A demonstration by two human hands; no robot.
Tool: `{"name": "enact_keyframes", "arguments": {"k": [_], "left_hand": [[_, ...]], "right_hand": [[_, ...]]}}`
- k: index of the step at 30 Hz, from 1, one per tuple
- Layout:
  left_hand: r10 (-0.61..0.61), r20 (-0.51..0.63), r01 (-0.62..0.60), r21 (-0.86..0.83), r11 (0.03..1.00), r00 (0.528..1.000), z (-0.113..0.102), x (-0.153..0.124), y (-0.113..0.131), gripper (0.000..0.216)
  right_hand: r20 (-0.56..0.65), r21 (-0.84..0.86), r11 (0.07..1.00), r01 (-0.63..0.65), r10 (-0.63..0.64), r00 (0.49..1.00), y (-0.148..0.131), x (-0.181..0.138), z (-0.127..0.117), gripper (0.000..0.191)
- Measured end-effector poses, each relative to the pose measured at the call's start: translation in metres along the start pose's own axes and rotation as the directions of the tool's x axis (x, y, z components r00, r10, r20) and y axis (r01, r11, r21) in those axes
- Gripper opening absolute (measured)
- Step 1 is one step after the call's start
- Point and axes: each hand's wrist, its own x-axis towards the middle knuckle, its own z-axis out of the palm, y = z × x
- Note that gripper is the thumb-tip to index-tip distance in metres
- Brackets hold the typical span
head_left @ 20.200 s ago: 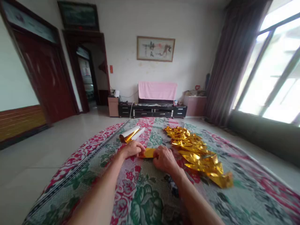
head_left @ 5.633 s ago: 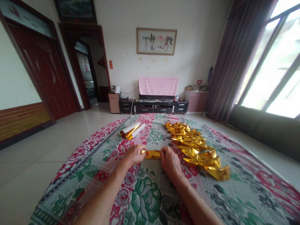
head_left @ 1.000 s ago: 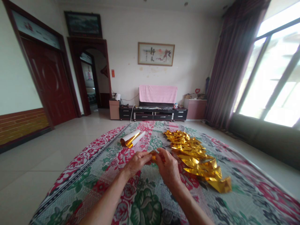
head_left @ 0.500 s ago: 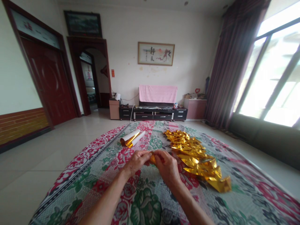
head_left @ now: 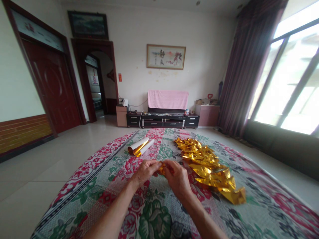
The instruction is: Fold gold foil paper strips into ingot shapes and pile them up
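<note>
A small piece of gold foil paper (head_left: 161, 170) is held between my two hands above the patterned cloth. My left hand (head_left: 146, 171) pinches its left end, thumb against the fingers. On the other end, my right hand (head_left: 176, 175) is closed with bent fingers, which hide much of the piece. To the right lies a long heap of folded gold foil pieces (head_left: 214, 169), shiny and overlapping. Beyond my left hand rests a loosely curled roll of gold foil paper (head_left: 141, 147) with its white back outward.
A floral cloth (head_left: 156, 219) covers the rounded surface under my hands. Farther off stands a low black cabinet (head_left: 163, 121) with a pink cloth (head_left: 168, 99) above it. A window (head_left: 286, 76) with a dark curtain (head_left: 239, 73) is at right, and a red door (head_left: 51, 83) at left.
The gold foil piece between my fingers has turned slightly and looks more crumpled or folded. My right hand has shifted a little; the heap and the roll lie as before.
</note>
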Motion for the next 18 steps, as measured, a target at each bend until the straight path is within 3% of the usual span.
{"name": "enact_keyframes", "arguments": {"k": [11,14,18], "left_hand": [[0.005,-0.018,-0.006,-0.007,1.000,1.000,0.0012,-0.0041,0.0069,0.040],[0.017,-0.030,-0.017,-0.007,1.000,0.999,0.0008,-0.0032,0.0048,0.042],[0.018,-0.043,-0.018,0.000,1.000,0.999,-0.0003,-0.0001,-0.0001,0.047]], "right_hand": [[-0.078,-0.018,1.000,0.025,-0.027,0.997,-0.0019,-0.0011,-0.0006,0.017],[-0.075,-0.021,1.000,-0.001,0.000,0.997,-0.0022,-0.0016,-0.0002,0.007],[-0.037,0.003,1.000,-0.020,0.020,0.999,-0.0019,0.0001,-0.0018,0.010]]}}
